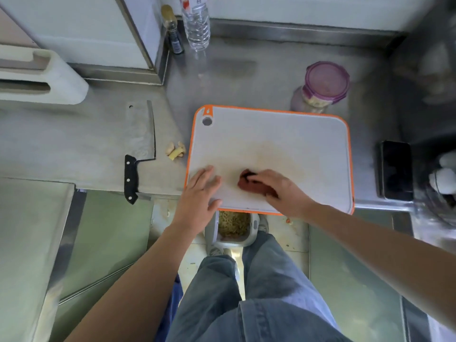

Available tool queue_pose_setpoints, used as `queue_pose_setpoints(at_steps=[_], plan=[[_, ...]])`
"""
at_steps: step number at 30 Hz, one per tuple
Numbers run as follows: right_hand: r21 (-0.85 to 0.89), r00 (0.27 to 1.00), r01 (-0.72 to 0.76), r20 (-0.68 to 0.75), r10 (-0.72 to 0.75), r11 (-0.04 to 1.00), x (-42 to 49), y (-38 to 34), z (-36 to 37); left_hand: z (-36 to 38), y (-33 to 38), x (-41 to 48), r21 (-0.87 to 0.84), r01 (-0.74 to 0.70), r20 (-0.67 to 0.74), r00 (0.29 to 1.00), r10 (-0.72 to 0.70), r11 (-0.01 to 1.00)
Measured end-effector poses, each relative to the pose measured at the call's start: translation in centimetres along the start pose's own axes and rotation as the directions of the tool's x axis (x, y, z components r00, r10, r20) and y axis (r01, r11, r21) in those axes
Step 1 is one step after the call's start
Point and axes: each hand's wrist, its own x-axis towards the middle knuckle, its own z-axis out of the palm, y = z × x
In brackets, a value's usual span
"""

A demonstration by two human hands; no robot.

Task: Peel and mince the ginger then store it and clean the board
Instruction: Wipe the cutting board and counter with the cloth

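White with an orange rim, the cutting board lies at the counter's front edge, long axis left to right, hanging hole at its far left corner. The left hand presses flat with straight fingers on the near left corner; the right hand grips a dark red cloth beside it. Ginger pieces lie between the board and a cleaver; a purple-lidded jar stands behind.

The steel tabletop carries an orange-rimmed cutting board at its front edge. Just left of the board lie ginger pieces, then a cleaver. Behind the board's far right corner stands a purple-lidded jar. Right of the board lies a dark phone, and well behind it stand two bottles.
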Motion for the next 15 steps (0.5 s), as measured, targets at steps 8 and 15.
queue_pose_setpoints(at_steps=[8,15], plan=[[0.051,0.918,-0.184,-0.349,0.19,0.982,1.1,1.1,-1.7,0.1,-0.1,-0.2,0.041,-0.011,0.061,0.998,0.009,0.999],[0.051,1.0,-0.023,0.021,0.022,0.998,-4.4,-1.9,2.1,0.3,0.2,-0.1,0.014,0.021,0.018,1.0,-0.021,1.0]])
